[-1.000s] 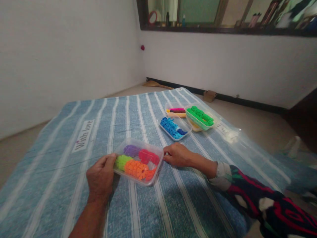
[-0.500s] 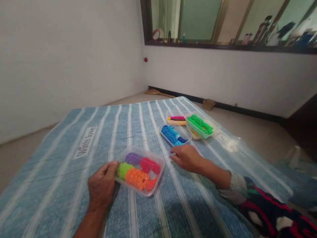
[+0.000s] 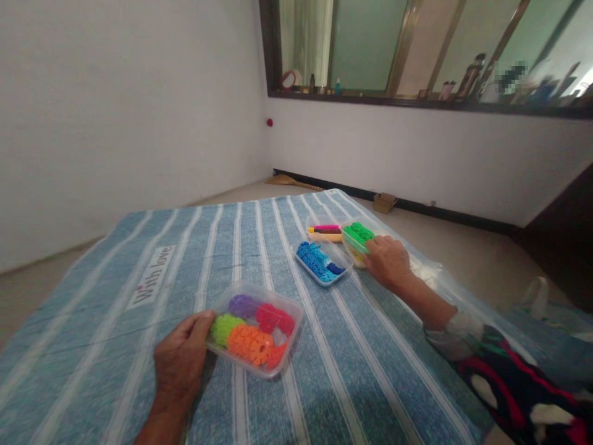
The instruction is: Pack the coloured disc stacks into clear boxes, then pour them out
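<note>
A clear plastic box (image 3: 293, 334) holds purple, red, lime green and orange pieces on the striped cloth. My left hand (image 3: 181, 352) grips its left edge, thumb on the rim. At the far right, my right hand (image 3: 386, 262) is closed on the near right part of the box of green pieces (image 3: 357, 233), covering some of it. Yellow pieces show beneath that box. Closer in stands an open box of blue pieces (image 3: 317, 261). Behind it, another box holds pink, brown, yellow and tan pieces (image 3: 325, 233).
Blue striped cloth (image 3: 222, 247) covers the table, with a "With love" label (image 3: 152, 276) at the left. Clear plastic wrap (image 3: 428, 272) lies at the right edge. A carton (image 3: 384, 203) and a broom (image 3: 285, 180) are on the floor.
My right hand has moved away from beside the blue box, up and right, onto the green box. My left hand still holds its box. The view has shifted slightly.
</note>
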{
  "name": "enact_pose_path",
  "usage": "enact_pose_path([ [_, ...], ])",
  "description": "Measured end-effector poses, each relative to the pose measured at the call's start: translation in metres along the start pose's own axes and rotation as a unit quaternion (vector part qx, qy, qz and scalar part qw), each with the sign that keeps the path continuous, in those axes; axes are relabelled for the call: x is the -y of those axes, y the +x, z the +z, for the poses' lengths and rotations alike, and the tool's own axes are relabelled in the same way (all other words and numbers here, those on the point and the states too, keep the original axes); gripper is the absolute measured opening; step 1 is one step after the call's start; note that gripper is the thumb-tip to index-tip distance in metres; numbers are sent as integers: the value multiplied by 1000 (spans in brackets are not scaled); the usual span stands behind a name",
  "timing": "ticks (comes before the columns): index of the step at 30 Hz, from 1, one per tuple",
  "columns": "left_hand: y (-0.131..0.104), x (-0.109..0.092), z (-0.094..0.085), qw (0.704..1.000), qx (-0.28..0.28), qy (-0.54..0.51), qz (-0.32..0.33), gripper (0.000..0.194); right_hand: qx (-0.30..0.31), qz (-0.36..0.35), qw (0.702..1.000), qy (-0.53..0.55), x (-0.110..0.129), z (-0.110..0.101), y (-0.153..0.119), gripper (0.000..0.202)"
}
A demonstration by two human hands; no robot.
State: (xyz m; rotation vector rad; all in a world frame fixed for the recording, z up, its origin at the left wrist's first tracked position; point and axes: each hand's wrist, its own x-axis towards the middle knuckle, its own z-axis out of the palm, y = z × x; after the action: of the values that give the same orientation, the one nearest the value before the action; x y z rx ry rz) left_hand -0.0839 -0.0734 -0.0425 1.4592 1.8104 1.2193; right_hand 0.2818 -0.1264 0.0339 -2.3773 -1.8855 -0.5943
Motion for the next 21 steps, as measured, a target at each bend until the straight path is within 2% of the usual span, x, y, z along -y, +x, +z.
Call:
enact_pose_path([
  [4, 0, -1, -2, 1000, 5, 16, 12, 28, 30, 9, 999, -17, -3, 10, 1, 23],
  [9, 0, -4, -2, 1000, 10, 21, 2, 27, -15, 9, 1000, -14, -9, 23, 1, 20],
  [13, 0, -5, -2, 1000, 9, 15, 16, 27, -81, -5, 997, -11, -17, 31, -4, 17],
  [16, 1, -3, -1, 1000, 8, 13, 21, 27, -156, -28, 987, 1, -22, 32, -15, 20],
  [21, 2, -3, -1, 1000, 8, 25, 9, 30, -266, -114, 955, 72, -22, 24, -56, 30],
])
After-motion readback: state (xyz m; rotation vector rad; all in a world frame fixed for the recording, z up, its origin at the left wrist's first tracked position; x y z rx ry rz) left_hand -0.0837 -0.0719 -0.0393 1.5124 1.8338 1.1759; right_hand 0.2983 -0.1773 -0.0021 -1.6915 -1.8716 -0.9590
